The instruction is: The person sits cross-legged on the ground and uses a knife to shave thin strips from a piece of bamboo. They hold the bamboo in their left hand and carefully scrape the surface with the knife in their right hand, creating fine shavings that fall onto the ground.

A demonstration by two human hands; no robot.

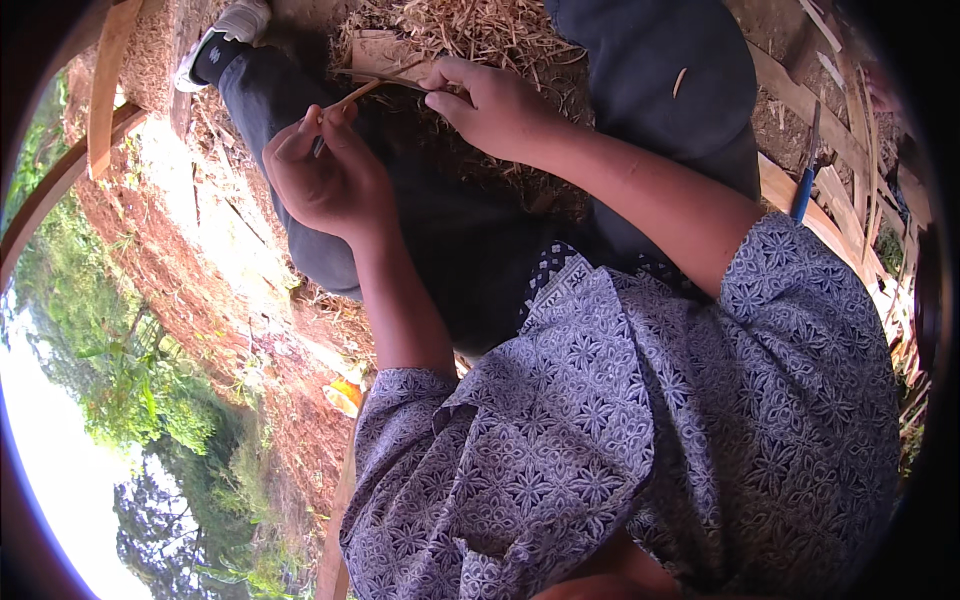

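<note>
The head view shows the person's left hand (325,175) up near the spread knees, its grip narrow, fingertips pinching a slim tan strip of wood (352,97). From here I see the strip slant up toward the other hand, its lower end lost among the fingers. A small greyish bit shows under those fingers, too little of it to name.

The right hand (490,105) has its grip closed on a narrow dark-grey blade (376,75), thumb and forefinger near together; whatever handle it has is hidden in the palm. Blade and strip cross between the hands; whether they touch, I can't tell.

Past them lie pale curled wood shavings (490,30), partly covered by the dark trousers (660,70), with one curl on the right knee. Over by the right sleeve sits a blue-handled knife (805,190), the handle's end cut off by the cloth. Long split wooden strips (850,110) beside it fade into the dark rim. An orange-yellow object (345,393) near the left sleeve is too glaring to make out.
</note>
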